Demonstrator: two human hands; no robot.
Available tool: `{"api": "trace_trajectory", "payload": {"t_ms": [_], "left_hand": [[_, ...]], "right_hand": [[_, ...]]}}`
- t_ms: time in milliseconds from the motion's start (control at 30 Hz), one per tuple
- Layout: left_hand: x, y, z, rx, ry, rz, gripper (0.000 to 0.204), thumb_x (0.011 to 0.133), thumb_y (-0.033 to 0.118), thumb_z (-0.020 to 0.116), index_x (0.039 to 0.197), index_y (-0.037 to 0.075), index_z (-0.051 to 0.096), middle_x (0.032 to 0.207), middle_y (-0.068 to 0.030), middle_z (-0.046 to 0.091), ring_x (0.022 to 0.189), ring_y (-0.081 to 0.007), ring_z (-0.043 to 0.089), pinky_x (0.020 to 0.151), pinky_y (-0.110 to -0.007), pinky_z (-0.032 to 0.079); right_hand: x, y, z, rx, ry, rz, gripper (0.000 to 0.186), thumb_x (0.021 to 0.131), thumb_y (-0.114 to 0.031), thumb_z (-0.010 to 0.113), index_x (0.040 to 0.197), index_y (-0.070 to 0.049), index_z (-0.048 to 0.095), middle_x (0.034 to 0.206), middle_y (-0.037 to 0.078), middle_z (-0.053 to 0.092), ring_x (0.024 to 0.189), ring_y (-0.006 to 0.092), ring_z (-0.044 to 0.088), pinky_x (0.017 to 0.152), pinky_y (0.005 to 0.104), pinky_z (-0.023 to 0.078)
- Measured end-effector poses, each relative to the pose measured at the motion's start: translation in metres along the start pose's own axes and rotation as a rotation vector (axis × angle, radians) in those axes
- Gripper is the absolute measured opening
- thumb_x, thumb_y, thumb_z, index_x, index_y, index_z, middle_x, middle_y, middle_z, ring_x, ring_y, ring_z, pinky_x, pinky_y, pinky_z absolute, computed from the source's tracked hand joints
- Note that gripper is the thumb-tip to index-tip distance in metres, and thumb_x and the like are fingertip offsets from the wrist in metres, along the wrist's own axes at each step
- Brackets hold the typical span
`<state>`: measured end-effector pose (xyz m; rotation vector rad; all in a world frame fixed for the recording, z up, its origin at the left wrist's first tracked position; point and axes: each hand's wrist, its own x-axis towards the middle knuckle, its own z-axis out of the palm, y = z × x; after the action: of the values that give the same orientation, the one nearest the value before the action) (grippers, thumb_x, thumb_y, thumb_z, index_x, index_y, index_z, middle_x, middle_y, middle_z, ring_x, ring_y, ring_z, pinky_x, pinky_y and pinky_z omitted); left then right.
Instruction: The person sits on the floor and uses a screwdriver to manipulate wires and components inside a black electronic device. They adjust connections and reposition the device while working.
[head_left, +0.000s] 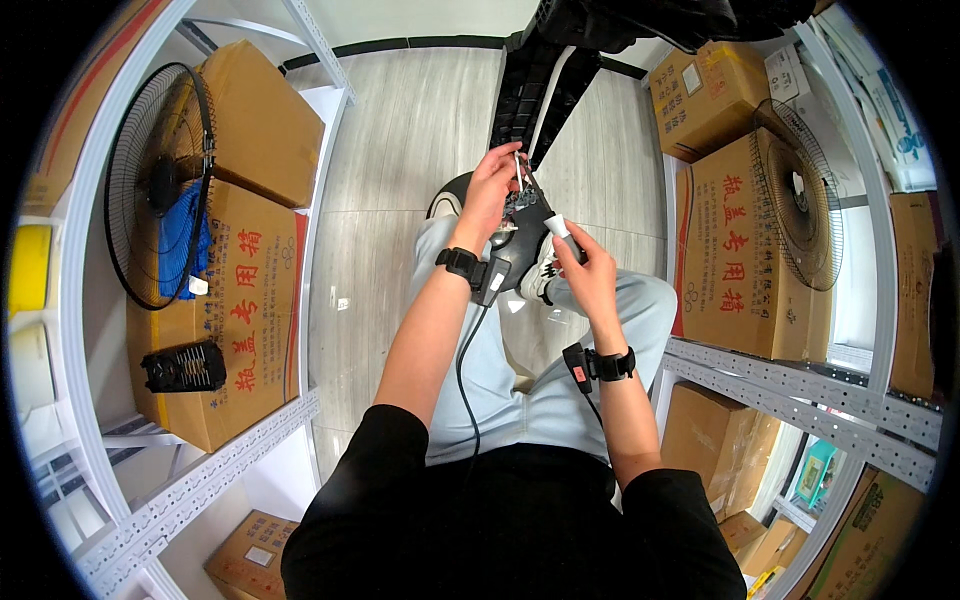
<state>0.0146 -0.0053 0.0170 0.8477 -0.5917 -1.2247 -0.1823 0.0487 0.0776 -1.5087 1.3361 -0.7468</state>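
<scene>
A black fan stand (512, 100) with a white cord along it rises from a dark rounded base (510, 275) between my legs. Near its foot is a small tangle of metal parts and wires (524, 200). My left hand (485, 205) is closed at that tangle, fingertips at a thin pale piece too small to name. My right hand (590, 265) grips the white-and-grey handle (562, 230) of a screwdriver-like tool, just right of the metal parts; I cannot make out its tip.
Metal shelving (310, 410) with cardboard boxes (265, 125) lines both sides. Wire fan grilles (150, 240) (815, 250) lean there, and a black motor-like part (185, 365) sits on the left box. The grey floor (375, 130) runs to a white wall ahead.
</scene>
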Motion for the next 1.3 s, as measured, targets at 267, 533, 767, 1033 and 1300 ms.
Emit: {"api": "trace_trajectory", "payload": {"t_ms": [267, 533, 767, 1033, 1300], "left_hand": [[-0.003, -0.01, 0.004, 0.198, 0.089, 0.102, 0.046, 0.078, -0.009, 0.065, 0.12, 0.005, 0.054, 0.116, -0.0082, 0.06, 0.087, -0.0129, 0.062, 0.074, -0.024, 0.049], [-0.004, -0.017, 0.008, 0.374, 0.178, 0.245, 0.042, 0.087, -0.003, 0.061, 0.127, 0.0, 0.05, 0.114, -0.0142, 0.067, 0.08, -0.0173, 0.071, 0.068, -0.027, 0.054], [-0.003, -0.008, 0.014, 0.655, 0.339, 0.274, 0.026, 0.093, 0.012, 0.061, 0.115, -0.003, 0.063, 0.095, -0.0132, 0.073, 0.074, -0.0158, 0.072, 0.063, -0.024, 0.052], [-0.005, 0.001, 0.016, 0.743, 0.392, 0.273, 0.025, 0.091, 0.013, 0.063, 0.108, -0.004, 0.066, 0.091, -0.0125, 0.074, 0.07, -0.0148, 0.072, 0.061, -0.024, 0.051], [-0.001, -0.006, 0.015, 0.762, 0.428, 0.309, 0.021, 0.091, 0.017, 0.061, 0.104, 0.001, 0.068, 0.074, -0.0115, 0.071, 0.062, -0.0186, 0.071, 0.057, -0.03, 0.052]], "right_hand": [[0.005, 0.003, 0.001, 0.027, 0.022, 0.028, 0.041, 0.088, -0.025, 0.069, 0.124, -0.006, 0.064, 0.071, 0.005, 0.067, 0.063, 0.0065, 0.061, 0.058, 0.0232, 0.047], [0.014, 0.01, 0.004, -0.007, 0.039, 0.031, 0.041, 0.088, -0.027, 0.069, 0.123, -0.006, 0.064, 0.07, 0.005, 0.067, 0.061, 0.0072, 0.062, 0.057, 0.0238, 0.047], [0.013, 0.017, 0.002, -0.048, 0.025, 0.033, 0.042, 0.088, -0.027, 0.069, 0.123, -0.005, 0.064, 0.071, 0.006, 0.068, 0.063, 0.0081, 0.063, 0.059, 0.0243, 0.048], [0.012, 0.015, 0.008, -0.052, 0.031, 0.03, 0.042, 0.088, -0.028, 0.069, 0.123, -0.005, 0.064, 0.071, 0.006, 0.068, 0.063, 0.0083, 0.063, 0.06, 0.0246, 0.048], [0.019, 0.031, 0.017, -0.063, 0.049, 0.014, 0.042, 0.088, -0.027, 0.069, 0.123, -0.006, 0.064, 0.078, 0.007, 0.069, 0.065, 0.0087, 0.061, 0.061, 0.0255, 0.048]]}}
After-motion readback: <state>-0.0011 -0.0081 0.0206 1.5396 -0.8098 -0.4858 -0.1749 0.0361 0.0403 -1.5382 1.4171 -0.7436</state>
